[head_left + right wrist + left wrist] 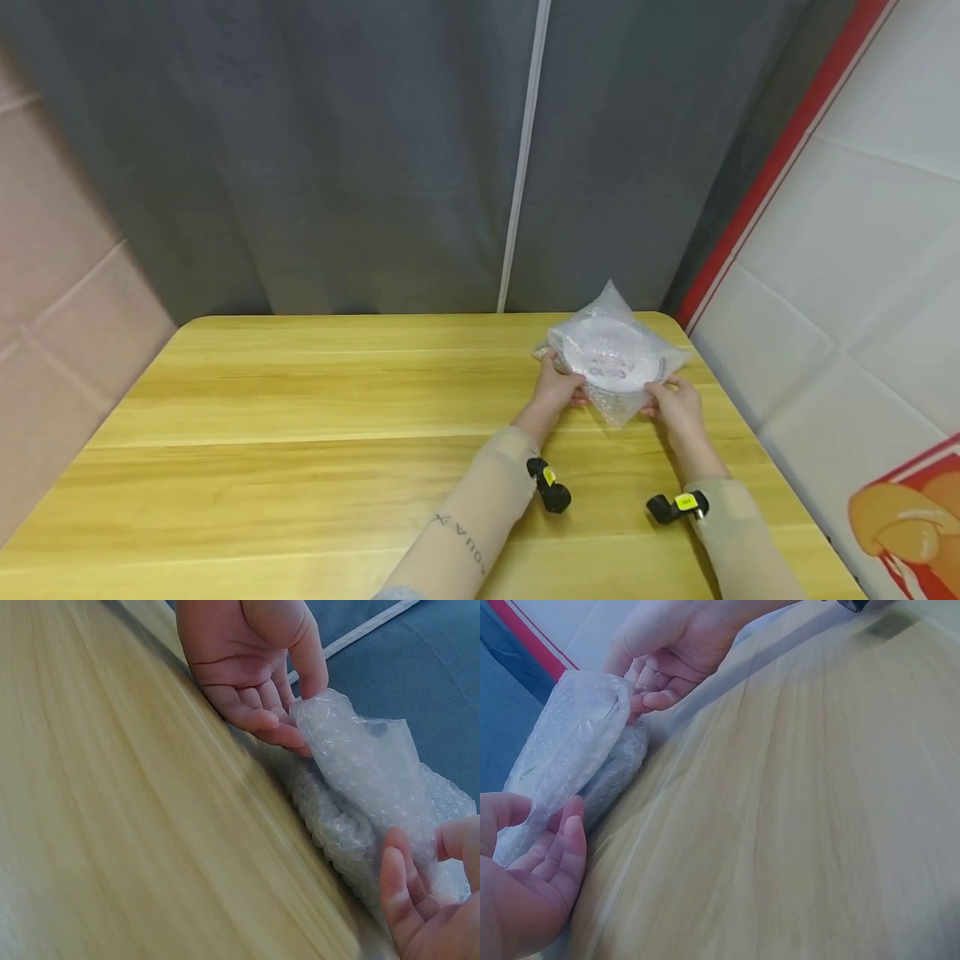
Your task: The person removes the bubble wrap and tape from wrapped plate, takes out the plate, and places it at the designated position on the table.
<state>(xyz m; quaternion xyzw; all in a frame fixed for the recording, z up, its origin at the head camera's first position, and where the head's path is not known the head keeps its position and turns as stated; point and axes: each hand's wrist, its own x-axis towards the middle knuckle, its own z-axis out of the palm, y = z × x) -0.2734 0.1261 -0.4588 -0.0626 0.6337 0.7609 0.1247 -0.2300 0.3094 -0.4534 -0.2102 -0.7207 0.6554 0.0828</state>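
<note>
A bubble-wrap package (611,342) lies at the far right of the table, one corner pointing toward the back curtain. Through the clear wrap shows a white round thing, like a plate, with pinkish and dark markings; its exact kind is blurred. My left hand (556,385) pinches the wrap's near left edge between thumb and fingers. On the near right edge, my right hand (675,404) pinches it the same way. Both wrist views show the bubble wrap (574,739) between the two hands, its upper layer (367,757) raised apart from a thicker wrapped part below.
The wooden table (300,433) stretches away to the left. A grey curtain (360,167) hangs behind its back edge. Close on the right stands a white panel (847,275) with a red border; a pinkish wall (60,333) is on the left.
</note>
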